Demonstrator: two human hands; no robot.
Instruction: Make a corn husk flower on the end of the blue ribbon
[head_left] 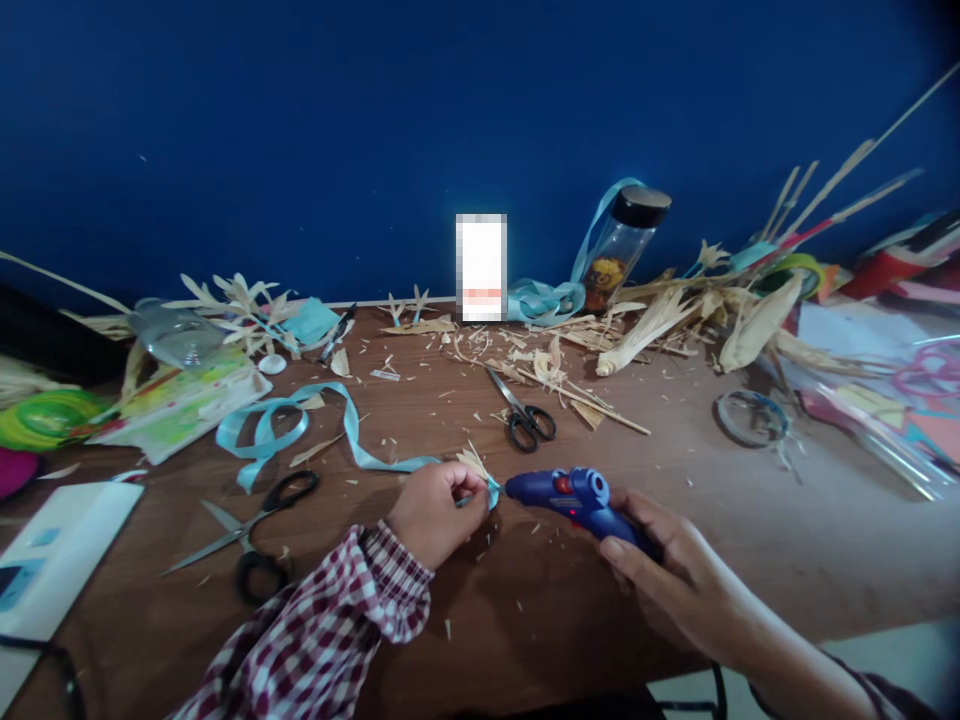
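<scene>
My left hand (442,510) pinches a small bundle of pale dried husk strips (471,460) with light-blue ribbon (390,464) at its base. From that pinch the ribbon trails left across the table in loose curls. My right hand (660,560) is wrapped round the handle of a blue hot glue gun (559,490), on which a small red light glows. Its nozzle points left and meets, or nearly meets, the ribbon at the bundle; whether they touch I cannot tell.
Open scissors (247,530) lie left of my sleeve, and smaller scissors (527,420) lie farther back. Husk scraps litter the brown table (420,640). Along the blue wall stand a tilted jar (622,250), a ribbon coil (544,302) and corn husks (649,325). A tape roll (752,418) sits right.
</scene>
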